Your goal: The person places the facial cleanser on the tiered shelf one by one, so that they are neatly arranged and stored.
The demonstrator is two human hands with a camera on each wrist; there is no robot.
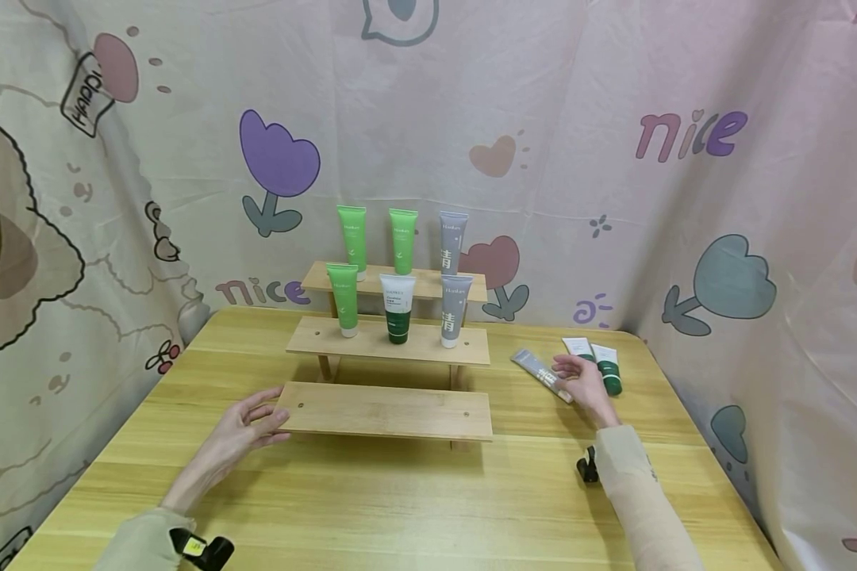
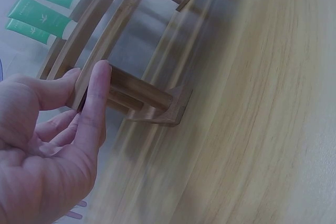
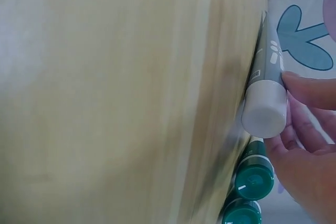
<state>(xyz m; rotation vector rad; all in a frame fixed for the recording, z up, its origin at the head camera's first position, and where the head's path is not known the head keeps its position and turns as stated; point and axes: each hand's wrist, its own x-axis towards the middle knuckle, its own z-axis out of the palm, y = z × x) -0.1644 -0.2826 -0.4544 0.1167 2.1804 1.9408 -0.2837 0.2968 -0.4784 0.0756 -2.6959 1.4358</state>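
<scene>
In the head view a three-tier wooden display stand (image 1: 389,408) stands on the table. My left hand (image 1: 246,420) holds the left end of its lowest board, thumb and fingers on either face of the edge (image 2: 84,85). My right hand (image 1: 584,385) is at the cap end of a grey squeeze tube (image 1: 536,371) lying on the table. In the right wrist view the fingers of my right hand (image 3: 310,140) pinch the grey tube (image 3: 265,98) beside its white cap. Two white-and-green tubes (image 1: 607,371) lie just beyond that hand.
Green tubes (image 1: 343,297), a white-and-green tube (image 1: 397,309) and grey tubes (image 1: 455,309) stand upright on the middle and top boards. A patterned cloth (image 1: 543,95) hangs behind the wooden table (image 1: 371,507) and along both sides.
</scene>
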